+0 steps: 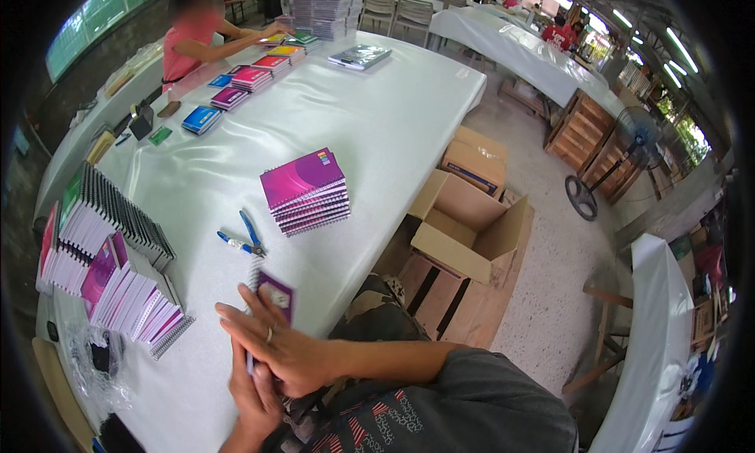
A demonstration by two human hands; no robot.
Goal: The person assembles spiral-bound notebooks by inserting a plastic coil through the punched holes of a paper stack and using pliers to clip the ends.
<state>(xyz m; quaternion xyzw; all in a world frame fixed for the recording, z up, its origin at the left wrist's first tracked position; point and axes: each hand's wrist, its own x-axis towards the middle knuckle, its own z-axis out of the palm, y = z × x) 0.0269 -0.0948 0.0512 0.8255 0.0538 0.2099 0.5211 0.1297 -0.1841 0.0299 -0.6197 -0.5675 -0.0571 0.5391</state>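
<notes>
While both hands grip it at the near edge of the counter, the small purple spiral notebook stands half over the drop: the right hand lies closed across its lower cover with a ring on one finger, and the left hand clasps it from beneath. Risk, as judged: the counter's white covering is glossy and slack, so a notebook set down close to the near edge could slide off; the wire coil could snag on a sleeve or on the covering. Blue-handled pliers, jaws metal, lie just beyond the notebook, near enough to be knocked by a wrist. Stack of magenta spiral notebooks, flat, card covers smooth, coils on the side, toward the middle of the counter; its upper layers sit slightly askew and could fan out if bumped. Leaning rows of notebooks at the left edge, white page blocks and black or pale coils showing, tilted against one another; a push could topple them. Open cardboard box, brown and matte, flaps raised, on the floor off the right edge. Another person's hands work at coloured stacks at the far end.
</notes>
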